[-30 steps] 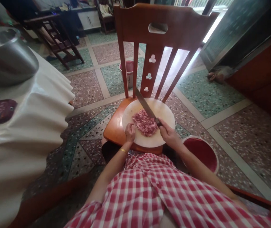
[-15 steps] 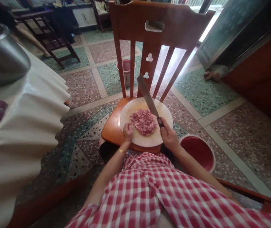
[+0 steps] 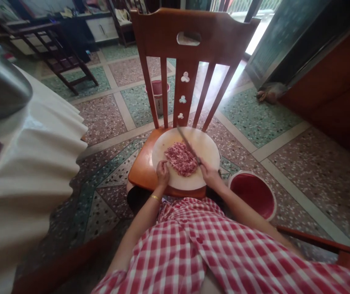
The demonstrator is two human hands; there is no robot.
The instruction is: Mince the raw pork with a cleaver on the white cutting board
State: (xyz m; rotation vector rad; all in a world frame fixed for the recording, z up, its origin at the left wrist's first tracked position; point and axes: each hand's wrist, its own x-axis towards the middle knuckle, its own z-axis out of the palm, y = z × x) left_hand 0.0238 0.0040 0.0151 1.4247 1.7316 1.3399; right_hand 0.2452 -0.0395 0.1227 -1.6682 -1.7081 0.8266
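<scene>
A round pale cutting board (image 3: pixel 207 143) lies on the seat of a wooden chair. On its middle is a flattened heap of minced meat (image 3: pixel 179 159). My right hand (image 3: pixel 210 173) is closed round the handle of a kitchen knife (image 3: pixel 187 143). The long blade, seen nearly edge-on, slants over the right side of the meat; whether it touches the board, I cannot tell. My left hand (image 3: pixel 162 173) is curled closed over the board's left edge, close beside the meat. What its fingers hold, if anything, is hidden.
The wooden chair's back (image 3: pixel 190 36) rises behind the board. A red basin (image 3: pixel 253 194) is on the floor at right, a small bin (image 3: pixel 159 92) behind the chair. On the left, a table with a pale cloth (image 3: pixel 40 151) bears a metal pot (image 3: pixel 1 87).
The knife has come down from its raised position to the meat, with my right hand lowered and turned. My left hand stays by the meat. The view has shifted slightly.
</scene>
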